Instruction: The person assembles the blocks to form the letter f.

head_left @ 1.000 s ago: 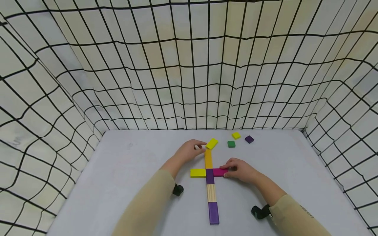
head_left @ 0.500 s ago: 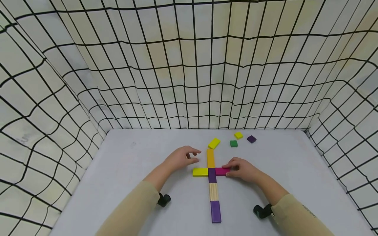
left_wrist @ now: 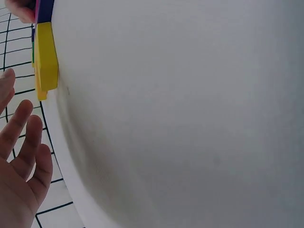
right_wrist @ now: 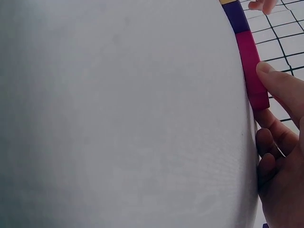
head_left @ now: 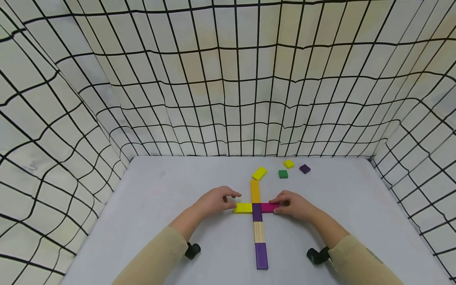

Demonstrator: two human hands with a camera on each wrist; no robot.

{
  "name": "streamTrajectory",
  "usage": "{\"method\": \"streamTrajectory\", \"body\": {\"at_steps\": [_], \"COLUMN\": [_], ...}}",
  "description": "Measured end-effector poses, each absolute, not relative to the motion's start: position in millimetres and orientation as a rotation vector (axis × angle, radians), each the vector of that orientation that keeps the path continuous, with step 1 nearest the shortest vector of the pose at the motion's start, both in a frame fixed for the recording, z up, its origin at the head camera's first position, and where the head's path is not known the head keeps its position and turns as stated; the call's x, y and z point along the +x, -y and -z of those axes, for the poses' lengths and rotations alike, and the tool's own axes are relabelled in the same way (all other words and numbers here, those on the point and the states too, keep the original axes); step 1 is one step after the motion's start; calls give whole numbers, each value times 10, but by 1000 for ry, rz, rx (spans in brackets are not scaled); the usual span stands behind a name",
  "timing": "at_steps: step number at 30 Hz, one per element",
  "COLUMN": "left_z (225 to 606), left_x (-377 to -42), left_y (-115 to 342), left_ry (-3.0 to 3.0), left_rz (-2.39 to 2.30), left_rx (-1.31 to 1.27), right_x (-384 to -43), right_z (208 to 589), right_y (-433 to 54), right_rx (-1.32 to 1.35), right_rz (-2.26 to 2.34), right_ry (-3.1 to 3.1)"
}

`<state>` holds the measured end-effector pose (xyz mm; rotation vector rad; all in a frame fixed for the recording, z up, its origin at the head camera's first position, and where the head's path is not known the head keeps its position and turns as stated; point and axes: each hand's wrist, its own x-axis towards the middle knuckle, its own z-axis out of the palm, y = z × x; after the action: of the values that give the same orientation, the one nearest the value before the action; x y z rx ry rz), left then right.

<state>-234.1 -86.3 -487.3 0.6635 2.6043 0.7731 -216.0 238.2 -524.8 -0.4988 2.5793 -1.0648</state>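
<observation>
Flat coloured blocks lie in a cross. Its upright runs from an orange block (head_left: 255,191) through a dark purple block (head_left: 257,212) and a pale wood-coloured block (head_left: 259,232) to a purple block (head_left: 261,256) at the near end. On the right, my right hand (head_left: 293,205) pinches the outer end of the magenta block (head_left: 267,208) between thumb and fingers. My left hand (head_left: 213,201) hovers by the outer end of the yellow block (head_left: 244,208), the left arm of the cross. In the left wrist view its fingers (left_wrist: 32,142) are loosely bent and apart from that block.
A loose yellow block (head_left: 259,173) lies slanted at the orange block's far end. Farther right are small yellow (head_left: 289,164), green (head_left: 283,174) and dark purple (head_left: 304,169) blocks. Black netting (head_left: 246,118) hangs behind the white table (head_left: 160,178) and at both sides.
My left hand has drawn back from the loose yellow block and come nearer me, to the outer end of the cross's yellow block. My right hand keeps its pinch on the magenta block.
</observation>
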Motion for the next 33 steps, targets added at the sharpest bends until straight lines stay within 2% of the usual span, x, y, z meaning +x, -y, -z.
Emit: {"method": "streamTrajectory", "body": {"at_steps": [19, 33], "left_z": [4909, 4949], "left_x": [-2245, -2255], "left_y": [733, 717], "left_ry": [-2617, -2609], "left_rz": [-606, -564], "left_rx": [830, 856], "right_x": [-2141, -2132], "right_z": [5273, 5176], "right_y": [-2382, -2397], "right_rx": [-473, -507], "right_rz": [1067, 1069], "right_ry": [-2581, -2577]}}
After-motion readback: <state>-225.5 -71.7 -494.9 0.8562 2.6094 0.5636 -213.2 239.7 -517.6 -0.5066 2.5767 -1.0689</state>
